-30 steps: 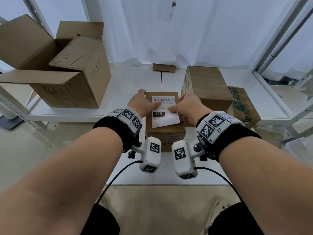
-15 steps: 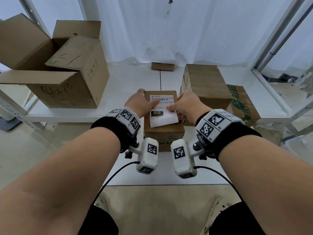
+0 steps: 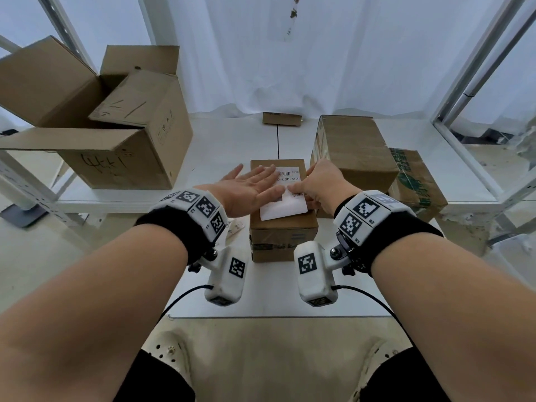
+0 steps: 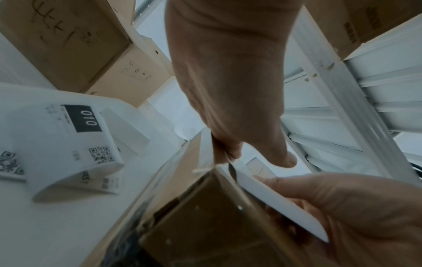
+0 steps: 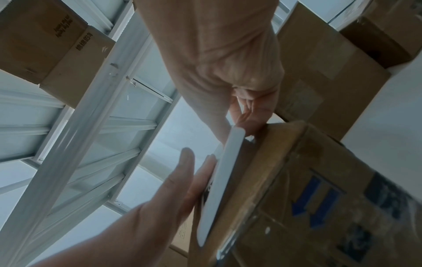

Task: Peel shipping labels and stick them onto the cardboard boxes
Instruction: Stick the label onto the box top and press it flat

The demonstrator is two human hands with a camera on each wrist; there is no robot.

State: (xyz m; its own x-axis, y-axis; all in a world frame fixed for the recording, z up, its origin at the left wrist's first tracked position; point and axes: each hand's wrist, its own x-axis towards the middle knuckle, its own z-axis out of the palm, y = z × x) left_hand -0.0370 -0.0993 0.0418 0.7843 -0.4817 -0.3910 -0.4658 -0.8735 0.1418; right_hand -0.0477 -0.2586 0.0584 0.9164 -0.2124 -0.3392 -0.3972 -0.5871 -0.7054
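A small brown cardboard box (image 3: 282,232) stands at the middle of the white table. A white shipping label (image 3: 287,208) with a barcode lies on its top. My left hand (image 3: 255,184) lies flat with straight fingers over the label's left part. My right hand (image 3: 307,184) is at the label's right edge, fingers curled, thumb on top. In the left wrist view the label (image 4: 276,196) stands a little off the box at its near end, pinched by the right hand (image 4: 331,204). The right wrist view shows the label (image 5: 219,180) edge-on, with the left hand's fingers (image 5: 182,180) against it.
A big open box (image 3: 116,158) stands at the left. A taped brown box (image 3: 353,149) and a green-printed box (image 3: 414,181) are close on the right. A cardboard scrap (image 3: 281,118) lies at the back. Loose curled labels (image 4: 75,144) lie left of the small box.
My left hand has let go of the label's left edge, opened flat and slid over the label. The right hand stays at the right edge.
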